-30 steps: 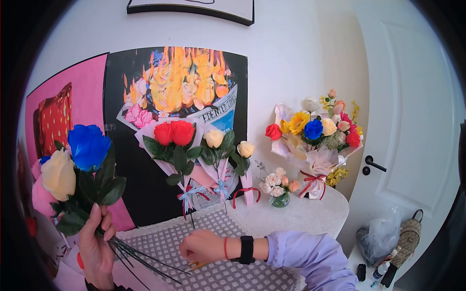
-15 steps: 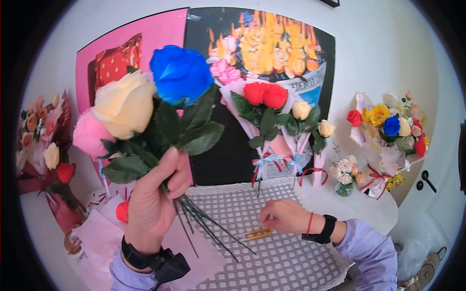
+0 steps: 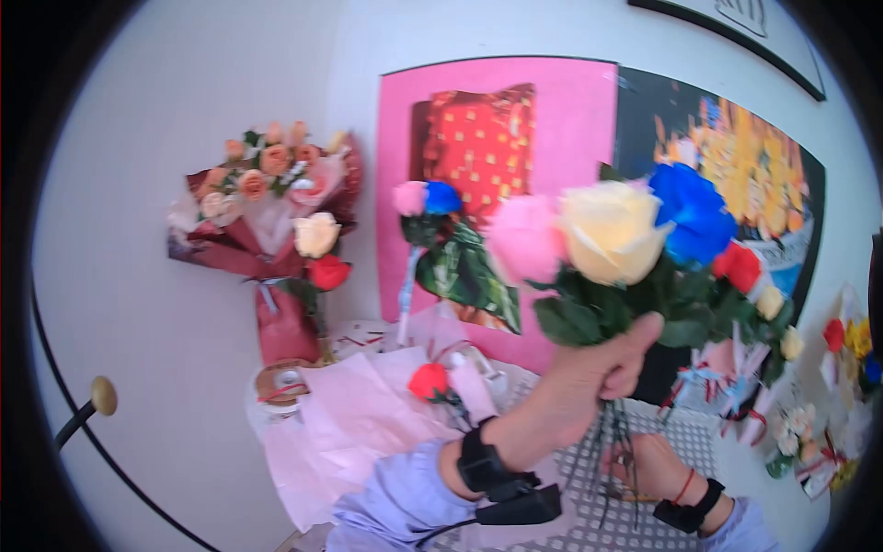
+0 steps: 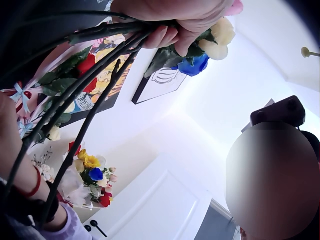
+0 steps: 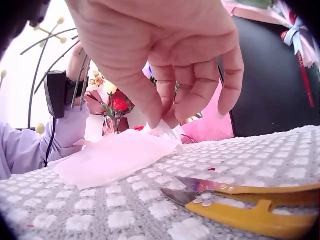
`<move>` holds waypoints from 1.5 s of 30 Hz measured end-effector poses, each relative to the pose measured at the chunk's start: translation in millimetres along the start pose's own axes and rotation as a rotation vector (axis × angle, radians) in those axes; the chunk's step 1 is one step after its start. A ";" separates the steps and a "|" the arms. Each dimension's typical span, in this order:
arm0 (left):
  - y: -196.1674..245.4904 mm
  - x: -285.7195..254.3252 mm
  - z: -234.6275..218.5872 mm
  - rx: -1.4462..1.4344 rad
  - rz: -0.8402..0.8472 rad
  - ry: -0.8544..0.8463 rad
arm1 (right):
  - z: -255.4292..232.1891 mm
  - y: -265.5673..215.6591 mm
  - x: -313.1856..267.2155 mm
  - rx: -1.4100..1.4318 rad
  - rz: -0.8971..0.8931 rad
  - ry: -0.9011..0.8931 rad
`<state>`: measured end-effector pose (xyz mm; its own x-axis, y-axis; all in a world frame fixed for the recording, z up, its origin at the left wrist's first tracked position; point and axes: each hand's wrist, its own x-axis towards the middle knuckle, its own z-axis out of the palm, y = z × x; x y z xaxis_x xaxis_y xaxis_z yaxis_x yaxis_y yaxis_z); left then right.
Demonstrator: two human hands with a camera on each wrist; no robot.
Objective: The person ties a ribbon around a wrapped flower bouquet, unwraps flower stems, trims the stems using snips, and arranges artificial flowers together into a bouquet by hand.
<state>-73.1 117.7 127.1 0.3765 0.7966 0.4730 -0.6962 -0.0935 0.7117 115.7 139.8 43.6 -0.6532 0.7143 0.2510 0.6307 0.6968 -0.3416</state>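
Your left hand [image 3: 584, 391] is wrapped round the stems [image 3: 618, 460] of a bunch and holds it up over the cloth [image 5: 120, 202]: a pink rose [image 3: 524, 239], a cream rose [image 3: 612, 232] and a blue rose [image 3: 690, 213] sit above your fist among dark leaves, and the stems hang below it. Your right hand [image 3: 651, 465] is low over the cloth, near the stem ends, its thumb and fingertips drawn narrow at the raised edge of the pink paper [image 5: 110, 157] — you cannot tell whether they pinch it. The snips [image 5: 265, 217] lie on the cloth near that hand, yellow handles spread apart, blades pointing toward the paper. More pink paper [image 3: 354, 414] spreads to the left of the cloth, with a red rose [image 3: 428, 381] by it. Beyond the cloth stands the pink poster [image 3: 570, 110], and a small pink-and-blue bunch [image 3: 425, 198] is in front of it. Farther left of the cloth is a bouquet [image 3: 280, 313] in dark red wrap — peach roses at its top, a pale bow round it.
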 end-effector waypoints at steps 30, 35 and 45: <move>5.0 3.6 -2.4 -0.003 0.043 0.010 | 42.1 57.1 17.3 -0.160 -0.108 0.056; 5.4 3.4 -1.3 0.003 0.035 0.022 | 38.6 44.5 15.1 -0.246 -0.128 0.089; 5.0 3.6 -1.4 0.006 0.028 0.058 | 34.3 51.3 12.5 -0.353 -0.033 0.055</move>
<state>-76.1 120.9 131.7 0.3203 0.8271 0.4619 -0.7024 -0.1198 0.7016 125.5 182.3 -1.9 -0.6586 0.6865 0.3081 0.7215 0.6924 -0.0005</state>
